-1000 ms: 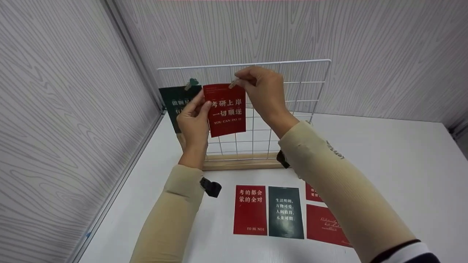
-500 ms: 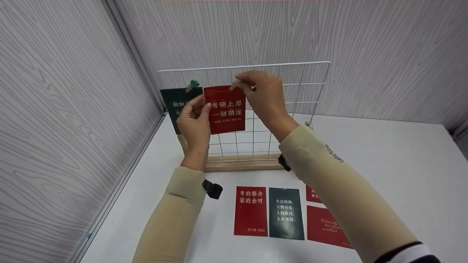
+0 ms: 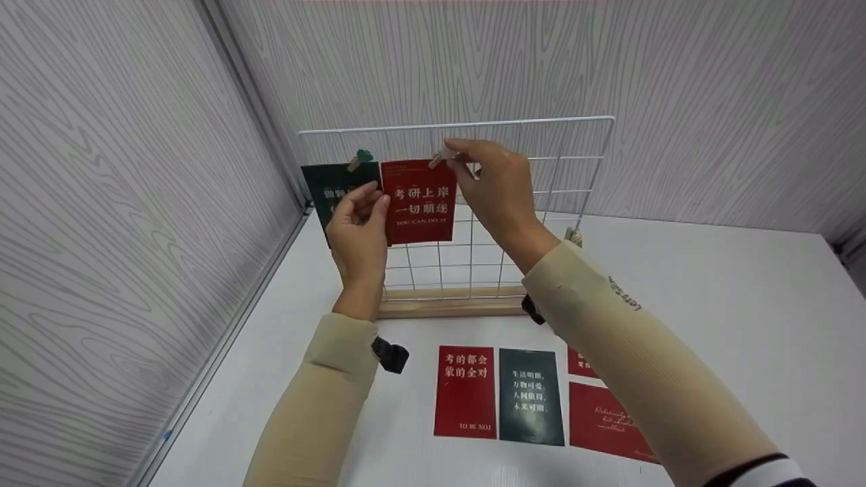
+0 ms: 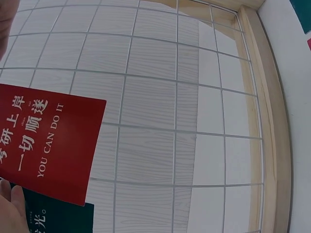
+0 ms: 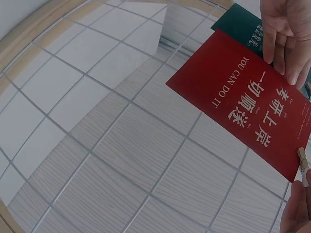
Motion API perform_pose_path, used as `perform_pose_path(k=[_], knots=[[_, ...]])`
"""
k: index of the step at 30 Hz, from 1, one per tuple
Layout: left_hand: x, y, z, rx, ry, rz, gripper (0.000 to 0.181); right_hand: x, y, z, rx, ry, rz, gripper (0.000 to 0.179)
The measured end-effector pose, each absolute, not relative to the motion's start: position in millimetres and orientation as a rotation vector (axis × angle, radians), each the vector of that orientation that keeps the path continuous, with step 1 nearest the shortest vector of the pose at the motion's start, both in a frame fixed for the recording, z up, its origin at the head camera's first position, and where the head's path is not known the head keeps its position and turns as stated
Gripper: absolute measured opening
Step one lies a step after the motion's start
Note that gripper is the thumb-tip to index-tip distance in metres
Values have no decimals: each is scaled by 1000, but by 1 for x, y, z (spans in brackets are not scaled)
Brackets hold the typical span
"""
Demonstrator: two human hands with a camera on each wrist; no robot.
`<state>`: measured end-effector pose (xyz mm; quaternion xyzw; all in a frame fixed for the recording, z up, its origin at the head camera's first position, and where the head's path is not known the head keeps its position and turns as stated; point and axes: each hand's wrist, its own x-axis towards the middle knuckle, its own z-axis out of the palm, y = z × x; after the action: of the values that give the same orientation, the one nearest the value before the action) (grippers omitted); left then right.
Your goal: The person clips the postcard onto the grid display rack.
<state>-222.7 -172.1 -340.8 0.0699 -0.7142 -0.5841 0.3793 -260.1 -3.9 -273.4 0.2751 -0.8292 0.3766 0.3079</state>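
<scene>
A red card with white lettering (image 3: 421,203) hangs against the white wire grid (image 3: 541,204). My left hand (image 3: 358,233) holds its left edge, thumb at the front; the fingertips are partly hidden. My right hand (image 3: 497,186) pinches a small wooden clothespin (image 3: 436,161) at the card's top right corner, also seen as a clothespin (image 5: 303,158) in the right wrist view. Just left, a dark green card (image 3: 318,186) hangs from a clothespin with a green heart-like ornament (image 3: 364,156), partly covered by my left hand.
The grid stands in a wooden base (image 3: 453,308) on a white table (image 3: 710,325). In front lie a red card (image 3: 465,399), a green card (image 3: 531,419) and more red cards (image 3: 602,412), partly under my right forearm. Another clip (image 3: 574,236) sits at the grid's right side.
The red card's lower edge has risen slightly and lies closer to the grid. My right fingers have drawn back a little to the right at the clothespin. The view has shifted slightly.
</scene>
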Motion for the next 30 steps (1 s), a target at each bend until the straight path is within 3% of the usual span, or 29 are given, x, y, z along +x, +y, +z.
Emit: perform_pose_path(k=[30], knots=[[-226,-174,-345,170,-1795,-1501,25,-263,4,-280,748,-2111,1042,28]])
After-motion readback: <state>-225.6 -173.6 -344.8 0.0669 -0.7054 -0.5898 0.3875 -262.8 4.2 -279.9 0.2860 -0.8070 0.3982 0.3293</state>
